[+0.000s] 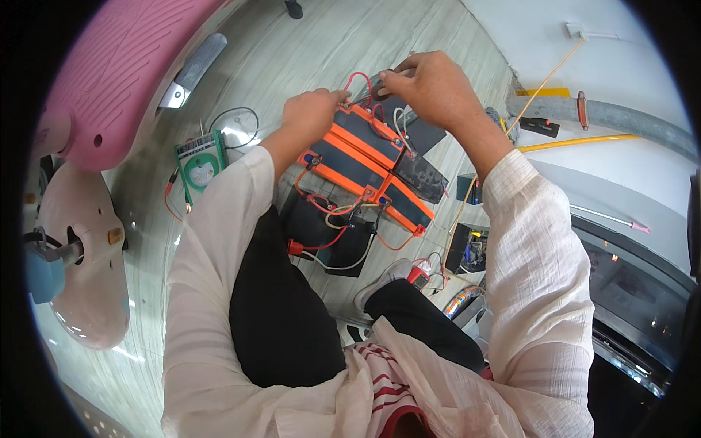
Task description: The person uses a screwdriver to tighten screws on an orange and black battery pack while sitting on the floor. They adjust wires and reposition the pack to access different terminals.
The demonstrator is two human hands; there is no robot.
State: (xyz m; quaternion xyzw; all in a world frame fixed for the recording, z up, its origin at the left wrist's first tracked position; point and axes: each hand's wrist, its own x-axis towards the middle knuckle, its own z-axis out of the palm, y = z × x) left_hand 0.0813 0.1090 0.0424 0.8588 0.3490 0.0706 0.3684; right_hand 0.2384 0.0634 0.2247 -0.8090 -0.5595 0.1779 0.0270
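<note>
Several orange-and-dark-grey batteries lie side by side on the floor in front of me, joined by red, white and black wires. My left hand is over their far left end, its thumb and forefinger pinched at a terminal; what they grip is too small to make out. Across from it, my right hand has its fingers closed round a dark object whose kind is mostly hidden by the fingers. A looped red wire rises between the two hands. Closer to me sits a black battery with a red plug on its lead.
A green-and-white device with leads stands at left, near a pink scooter body. To the right are a black box of small tools, a red meter, a grey pipe and a screwdriver. My shoe is close to the batteries.
</note>
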